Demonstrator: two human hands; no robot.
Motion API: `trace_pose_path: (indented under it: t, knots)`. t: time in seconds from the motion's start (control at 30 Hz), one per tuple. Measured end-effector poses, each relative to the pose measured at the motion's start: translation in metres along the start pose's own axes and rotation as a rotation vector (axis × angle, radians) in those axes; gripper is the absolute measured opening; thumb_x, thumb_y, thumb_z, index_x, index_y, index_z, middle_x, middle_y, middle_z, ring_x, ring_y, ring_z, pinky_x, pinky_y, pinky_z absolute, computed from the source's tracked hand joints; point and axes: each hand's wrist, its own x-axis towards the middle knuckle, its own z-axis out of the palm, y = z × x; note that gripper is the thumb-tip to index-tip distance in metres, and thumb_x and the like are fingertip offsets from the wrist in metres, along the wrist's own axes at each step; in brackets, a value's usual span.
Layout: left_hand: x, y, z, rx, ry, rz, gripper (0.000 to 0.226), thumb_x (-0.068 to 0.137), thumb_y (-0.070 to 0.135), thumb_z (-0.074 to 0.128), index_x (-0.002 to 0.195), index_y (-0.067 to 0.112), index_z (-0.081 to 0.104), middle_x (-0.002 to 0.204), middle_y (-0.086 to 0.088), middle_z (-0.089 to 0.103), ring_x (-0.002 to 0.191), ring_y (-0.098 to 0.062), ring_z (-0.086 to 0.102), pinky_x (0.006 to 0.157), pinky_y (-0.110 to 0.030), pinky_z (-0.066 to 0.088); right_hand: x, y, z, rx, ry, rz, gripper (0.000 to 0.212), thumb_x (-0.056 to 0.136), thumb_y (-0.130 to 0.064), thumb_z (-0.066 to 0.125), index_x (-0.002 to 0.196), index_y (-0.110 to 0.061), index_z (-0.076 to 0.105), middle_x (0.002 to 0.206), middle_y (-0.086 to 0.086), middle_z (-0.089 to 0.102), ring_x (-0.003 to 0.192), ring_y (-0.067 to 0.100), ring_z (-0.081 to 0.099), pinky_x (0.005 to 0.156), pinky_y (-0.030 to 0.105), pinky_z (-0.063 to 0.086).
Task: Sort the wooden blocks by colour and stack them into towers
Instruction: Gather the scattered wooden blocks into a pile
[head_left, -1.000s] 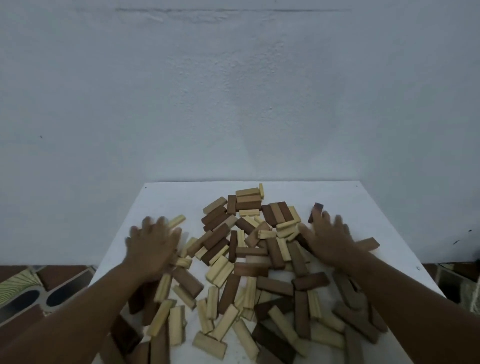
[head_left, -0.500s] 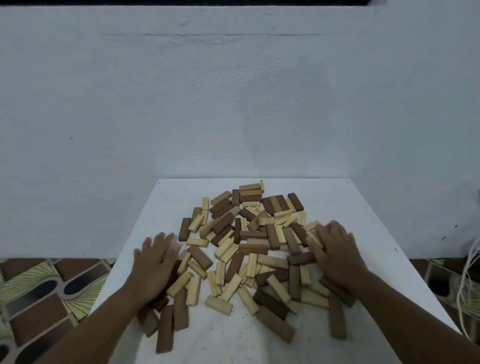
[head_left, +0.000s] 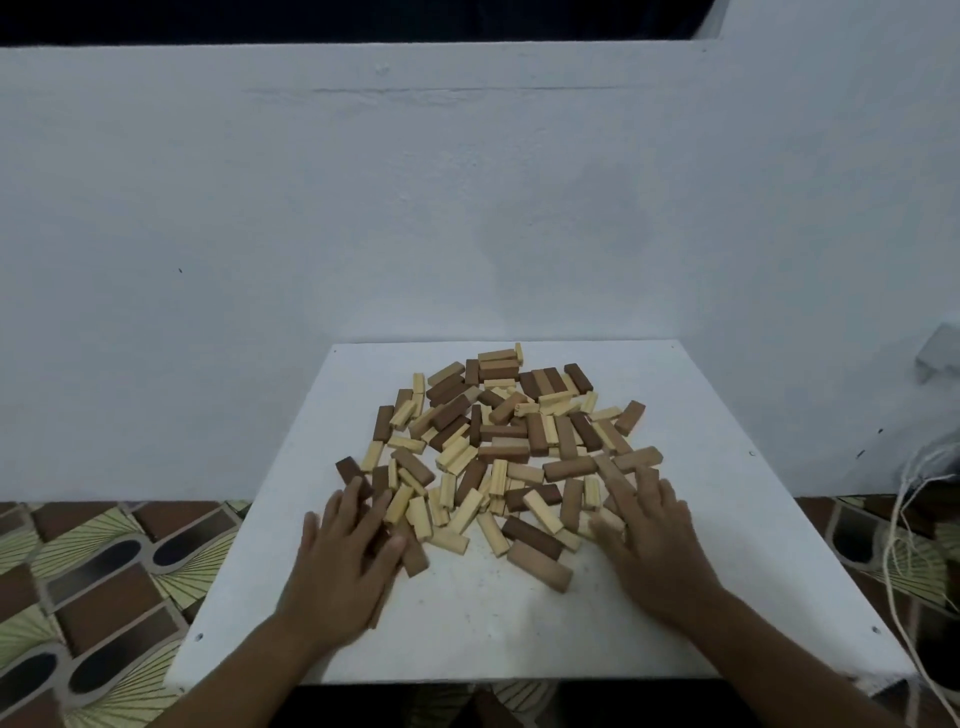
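Left hand (head_left: 345, 566): laid flat on the 7 o'clock edge of the heap, fingers (head_left: 349, 499) straight and spread over a few dark blocks; nothing is gripped.
Wooden blocks (head_left: 498, 457): a loose, unsorted heap is seen at the worktop's centre and far half, running from 7 o'clock round to 1 o'clock; pale blocks (head_left: 457, 460) and dark brown blocks (head_left: 532, 538) are mixed and partly overlapped. No tower has been started.
Handling: the blocks are judged light, stiff and smooth-faced, unlikely to be damaged but easily slid or knocked. A single block is best taken across its two long narrow sides, near mid-length, so that it can be set down level. Blocks lying free at the near rim, such as the brown block (head_left: 540, 566) at 5 o'clock, are judged easiest to lift first.
Right hand (head_left: 654, 551): rested palm down on the 4 o'clock edge of the heap, fingers straight and slightly fanned, touching blocks but curled round none.
Worktop (head_left: 467, 634): a white, flat, slightly speckled board; its near strip offers bare room where towers could be built.
Room: a plain pale wall (head_left: 467, 208) is seen behind, patterned floor tiles (head_left: 104, 571) at 8 o'clock, and pale cords (head_left: 904, 519) hanging at 3 o'clock.
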Motion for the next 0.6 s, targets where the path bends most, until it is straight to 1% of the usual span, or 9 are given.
trace_pose_path:
  t: [0.07,0.1,0.13,0.17,0.23,0.3,0.4,0.5,0.6]
  knots:
    - [0.006,0.011,0.007,0.177,-0.041,-0.046,0.067,0.095,0.061,0.004,0.148,0.036,0.036,0.164,-0.006,0.014,0.149,-0.037,0.012,0.115,-0.062,0.015,0.004,-0.017,0.007,-0.023,0.010,0.062,0.074,0.088,-0.068,0.013,0.151,-0.030,0.027,0.158,0.012,0.018,0.144,0.038,0.015,0.117,0.053,0.021]
    - [0.010,0.015,0.014,0.265,-0.118,-0.082,0.070,0.096,0.057,0.003,0.142,0.027,0.046,0.161,-0.015,0.021,0.143,-0.046,0.019,0.107,-0.069,0.023,0.006,-0.028,0.010,-0.027,0.003,0.104,0.074,0.089,-0.066,0.014,0.149,-0.026,0.030,0.159,0.015,0.016,0.146,0.040,0.010,0.119,0.053,0.017]
    - [0.015,0.019,0.022,0.329,-0.154,-0.127,0.069,0.096,0.054,0.007,0.138,0.020,0.048,0.159,-0.021,0.023,0.139,-0.052,0.021,0.100,-0.072,0.026,0.006,-0.038,0.012,-0.033,0.001,0.144,0.070,0.093,-0.064,0.018,0.148,-0.024,0.031,0.160,0.016,0.014,0.148,0.040,0.004,0.120,0.054,0.012]
    - [0.018,0.028,0.027,0.349,-0.155,-0.185,0.066,0.095,0.053,0.012,0.140,0.017,0.045,0.160,-0.023,0.019,0.139,-0.054,0.018,0.100,-0.072,0.023,0.007,-0.048,0.015,-0.028,0.001,0.171,0.065,0.096,-0.061,0.023,0.149,-0.023,0.031,0.161,0.017,0.012,0.149,0.040,-0.001,0.120,0.054,0.008]
    - [0.016,0.053,0.030,0.220,-0.087,-0.300,0.067,0.097,0.053,0.013,0.154,0.019,0.022,0.164,-0.018,0.002,0.146,-0.048,0.002,0.111,-0.067,0.009,0.006,-0.062,0.017,-0.008,0.012,0.187,0.062,0.099,-0.057,0.027,0.151,-0.023,0.027,0.163,0.016,0.007,0.149,0.040,-0.008,0.120,0.054,0.002]
    - [0.014,0.075,0.029,0.050,0.037,-0.358,0.067,0.101,0.052,0.017,0.157,0.019,0.000,0.165,-0.014,-0.007,0.149,-0.040,-0.007,0.117,-0.060,-0.001,0.005,-0.071,0.016,0.035,-0.001,0.187,0.063,0.099,-0.058,0.026,0.153,-0.025,0.023,0.165,0.012,0.002,0.149,0.041,-0.010,0.120,0.057,0.001]
    - [0.011,0.073,0.016,-0.063,0.151,-0.305,0.072,0.099,0.059,0.025,0.157,0.027,-0.003,0.164,-0.004,-0.017,0.149,-0.029,-0.022,0.116,-0.060,-0.012,-0.001,-0.072,0.008,0.046,-0.043,0.178,0.078,0.090,-0.075,0.023,0.155,-0.034,0.012,0.165,0.002,-0.010,0.149,0.036,-0.018,0.115,0.064,-0.004]
    - [0.004,0.045,-0.002,-0.096,0.065,-0.085,0.102,0.078,0.084,0.043,0.153,0.042,-0.010,0.158,0.010,-0.032,0.142,-0.014,-0.038,0.116,-0.049,-0.017,-0.014,-0.064,-0.007,0.030,-0.147,0.055,0.106,0.069,-0.094,0.033,0.155,-0.039,0.003,0.161,-0.003,-0.027,0.146,0.028,-0.031,0.115,0.063,-0.009]
    - [0.001,0.021,-0.016,0.073,-0.097,0.029,0.134,0.049,0.101,0.046,0.151,0.043,-0.019,0.154,0.010,-0.040,0.141,-0.018,-0.040,0.119,-0.051,-0.012,-0.019,-0.061,-0.011,-0.059,-0.239,-0.034,0.125,0.053,-0.101,0.042,0.154,-0.041,-0.003,0.161,-0.003,-0.026,0.143,0.026,-0.036,0.117,0.062,-0.010]
